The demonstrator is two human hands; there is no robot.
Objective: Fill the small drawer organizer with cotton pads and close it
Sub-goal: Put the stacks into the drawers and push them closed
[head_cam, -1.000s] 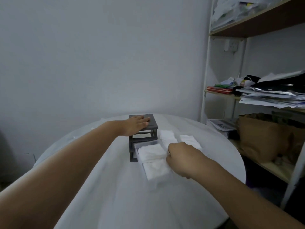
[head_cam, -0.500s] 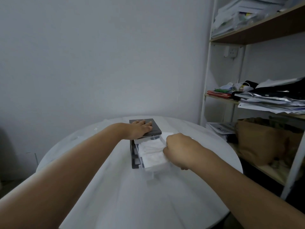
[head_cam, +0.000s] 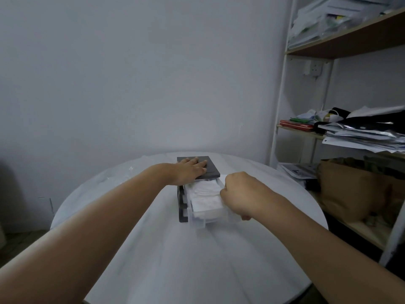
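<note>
A small dark grey drawer organizer (head_cam: 210,167) stands on the far middle of the round white table (head_cam: 175,260). Its clear plastic drawer (head_cam: 203,222) is pulled partly out toward me, and white cotton pads (head_cam: 206,198) lie piled in it. My left hand (head_cam: 190,170) rests flat on the organizer's top, fingers spread. My right hand (head_cam: 241,194) is curled around the drawer's right wall, thumb on the pads. A corner of a loose white pad (head_cam: 222,177) shows on the table behind that hand.
A white-framed shelf unit (head_cam: 278,119) stands to the right, stacked with papers (head_cam: 361,137) and a brown paper bag (head_cam: 350,189) low down. A plain grey wall is behind the table. The table's near half is bare white surface.
The drawer has slid further into the organizer with my right hand on its right side. The loose pads to the right are now mostly hidden. My left hand stayed on top.
</note>
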